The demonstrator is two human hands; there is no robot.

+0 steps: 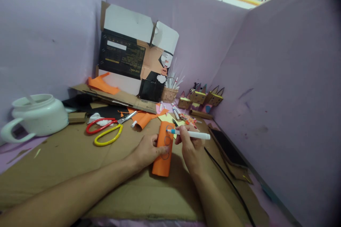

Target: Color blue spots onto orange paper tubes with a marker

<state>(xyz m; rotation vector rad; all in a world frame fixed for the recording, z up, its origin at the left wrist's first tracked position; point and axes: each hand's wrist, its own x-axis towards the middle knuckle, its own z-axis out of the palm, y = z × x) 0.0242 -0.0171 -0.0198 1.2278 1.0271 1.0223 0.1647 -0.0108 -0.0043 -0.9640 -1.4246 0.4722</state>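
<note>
An orange paper tube point(161, 166) stands tilted over the cardboard sheet, with a column of circles drawn in dark outline on its face. My left hand point(149, 150) grips it from the left, thumb laid across the front. Between the fingers of my right hand point(190, 145) is a white marker point(195, 134) with a blue band. Its tip meets the topmost circle, where a little blue shows. Behind the tube lie scissors point(113, 129) with one red and one yellow handle, and a rolled piece of orange paper point(143, 122).
A white mug-like pot point(39, 113) stands at the left. An unfolded printed box point(122, 55) leans on the back wall beside a holder of markers point(169, 94). Small cardboard animal figures point(199, 97), a phone-like black slab point(229, 147) and a black cable point(229, 181) are on the right.
</note>
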